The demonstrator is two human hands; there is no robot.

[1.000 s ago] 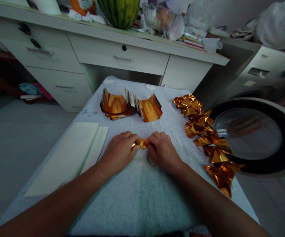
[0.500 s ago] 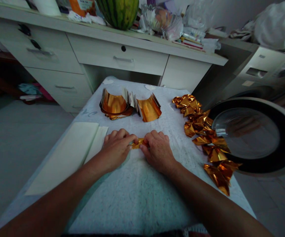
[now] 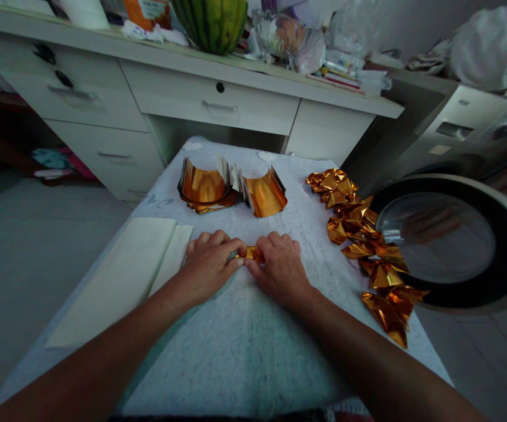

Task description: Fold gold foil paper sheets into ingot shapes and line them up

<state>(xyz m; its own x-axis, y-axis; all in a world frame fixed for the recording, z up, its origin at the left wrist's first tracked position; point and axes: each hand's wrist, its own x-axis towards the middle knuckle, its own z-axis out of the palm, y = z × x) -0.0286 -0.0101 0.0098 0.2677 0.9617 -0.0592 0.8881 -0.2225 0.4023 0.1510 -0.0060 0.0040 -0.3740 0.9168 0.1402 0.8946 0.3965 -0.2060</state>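
A small strip of shiny gold paper [image 3: 250, 253] lies between my hands on the cloth-covered table [image 3: 235, 351]. My left hand [image 3: 211, 261] grips its left end, and my right hand [image 3: 279, 264] pinches the right end, with the thumbs almost meeting in front of it. Beyond my hands stand two stacks of curved gold sheets, one at the left [image 3: 204, 184] and one at the right [image 3: 265, 193]. Several folded gold paper pieces [image 3: 352, 223] form a row along the table's right side. Pale folded sheets [image 3: 116, 275] lie beside my left forearm.
A white desk with drawers [image 3: 218, 111] stands behind the table, bearing a watermelon [image 3: 211, 23] and a glass bowl [image 3: 283, 38]. At the right, the round open door [image 3: 446, 234] of a washing machine [image 3: 464, 123] reaches close to the table's edge.
Both thumbs have moved inward along the near edge of the gold strip and are now closer together. Less of the strip shows between my hands.
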